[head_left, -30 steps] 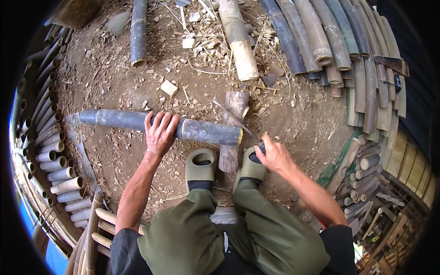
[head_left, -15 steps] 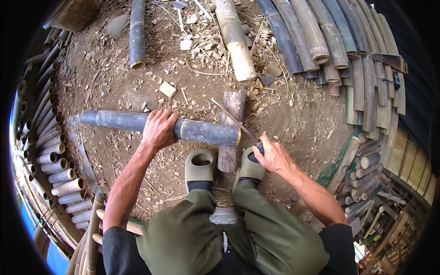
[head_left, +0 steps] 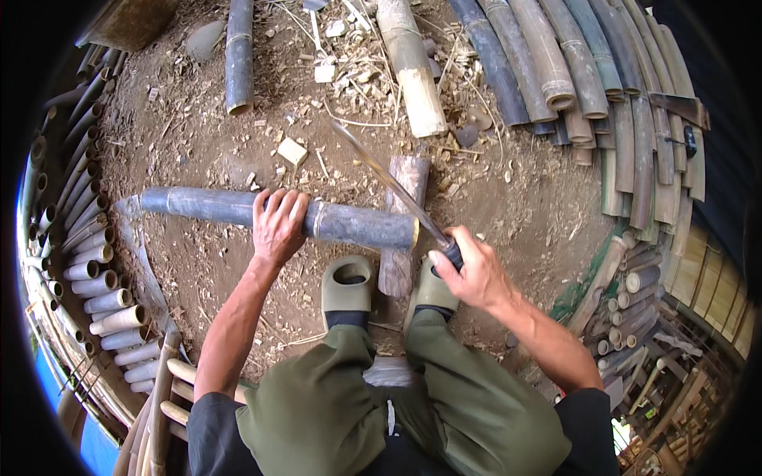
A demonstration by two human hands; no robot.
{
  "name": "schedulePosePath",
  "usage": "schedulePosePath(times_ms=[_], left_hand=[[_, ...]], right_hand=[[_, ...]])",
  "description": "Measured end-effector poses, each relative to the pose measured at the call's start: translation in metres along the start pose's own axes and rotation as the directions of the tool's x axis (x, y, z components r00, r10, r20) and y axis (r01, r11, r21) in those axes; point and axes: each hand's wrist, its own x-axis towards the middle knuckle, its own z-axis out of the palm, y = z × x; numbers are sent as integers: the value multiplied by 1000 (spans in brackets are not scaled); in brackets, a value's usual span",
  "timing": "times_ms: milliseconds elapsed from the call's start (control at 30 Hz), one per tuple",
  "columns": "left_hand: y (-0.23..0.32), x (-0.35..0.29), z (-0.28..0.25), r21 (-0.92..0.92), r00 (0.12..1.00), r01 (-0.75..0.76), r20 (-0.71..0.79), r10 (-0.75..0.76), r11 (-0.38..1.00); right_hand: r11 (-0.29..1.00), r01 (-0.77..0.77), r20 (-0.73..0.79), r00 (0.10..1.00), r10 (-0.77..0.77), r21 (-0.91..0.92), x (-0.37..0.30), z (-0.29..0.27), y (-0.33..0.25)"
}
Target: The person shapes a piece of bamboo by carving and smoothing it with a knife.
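My left hand point(head_left: 281, 224) is wrapped over a dark bamboo pole point(head_left: 361, 224), just left of one of its nodes. The pole lies crosswise in front of my feet, its pale cut end to the right, resting on a short wooden log point(head_left: 407, 184). In my right hand point(head_left: 479, 268) is the dark handle of a machete point(head_left: 394, 186), fingers closed round it. Its long narrow blade slants up and left, above the log and close by the pole's right end.
Bamboo poles point(head_left: 548, 51) lie stacked at the far right, with a second blade point(head_left: 679, 109) on them. More bamboo point(head_left: 119, 321) is piled along the left. Wood chips point(head_left: 365, 79) and a stone point(head_left: 205, 41) lie on the dirt. My shoes point(head_left: 347, 295) stand near the log.
The machete has come up, its blade now tilted more steeply and its tip farther up and left. My right hand has shifted slightly; the left stays on the pole.
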Motion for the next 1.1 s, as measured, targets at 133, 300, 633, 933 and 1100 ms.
schedulePosePath(times_ms=[133,300,633,933,1100], left_hand=[[0,-6,7,56,996,-5,-87,10,998],[6,-7,-6,79,992,27,119,-37,996],[-27,62,-27,-225,700,98,708,93,969],[-27,44,-26,-243,793,87,604,80,966],[-24,58,-28,-249,845,89,531,59,964]], right_hand=[[996,89,-106,990,-90,-18,-7,12,11],[964,-181,173,961,215,-194,-11,9,38],[939,0,52,998,19,-343,-23,13,54],[976,212,-204,954,-218,-51,-6,3,-7],[951,-268,175,940,294,-158,-18,6,49]])
